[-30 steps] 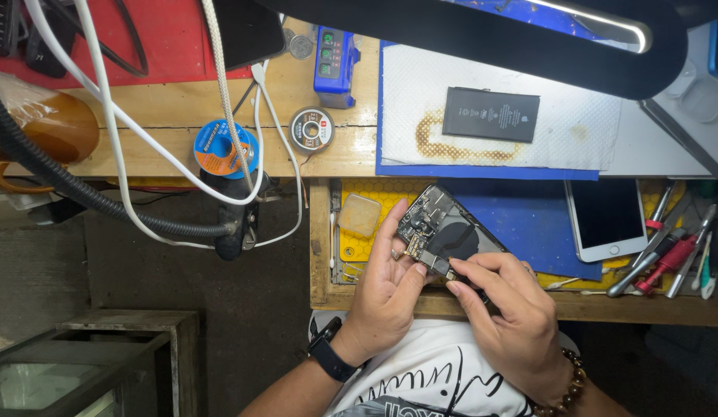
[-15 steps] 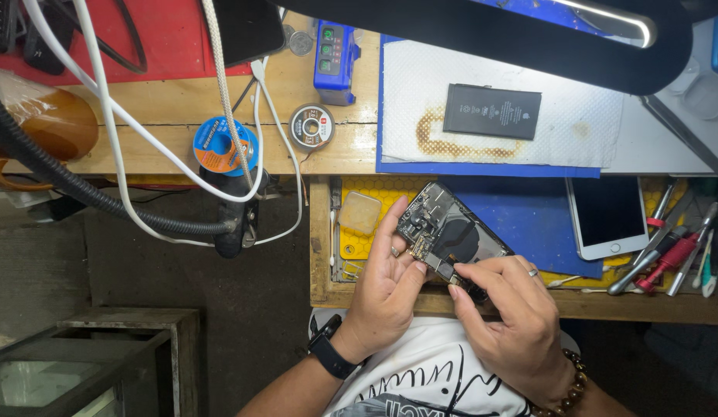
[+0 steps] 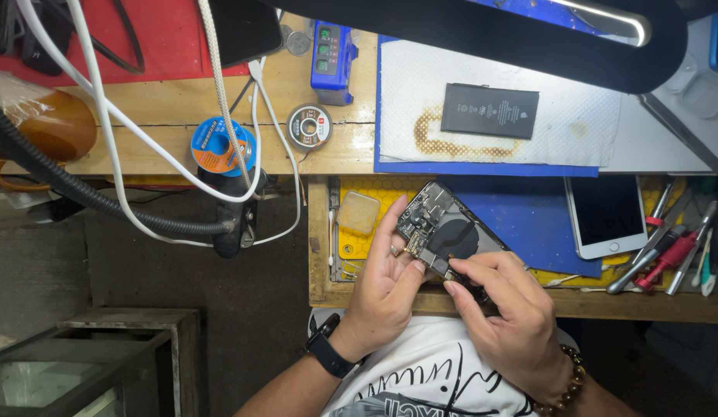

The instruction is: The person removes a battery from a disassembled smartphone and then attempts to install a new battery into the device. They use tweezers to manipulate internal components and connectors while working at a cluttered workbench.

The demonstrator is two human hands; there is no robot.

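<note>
Left hand [image 3: 383, 279]: cradles the opened dark phone chassis [image 3: 444, 232], fingers curled along its left edge.
Right hand [image 3: 504, 307]: fingertips pinched at the chassis's lower end.
Bench: blue mat [image 3: 529, 212] on wood.
Farther: black rectangular battery [image 3: 489, 110] on white paper towel [image 3: 420, 85].

left wrist: black watch [image 3: 329, 354] | right wrist: bead bracelet [image 3: 565, 386] | white printed shirt [image 3: 428, 371]
</note>
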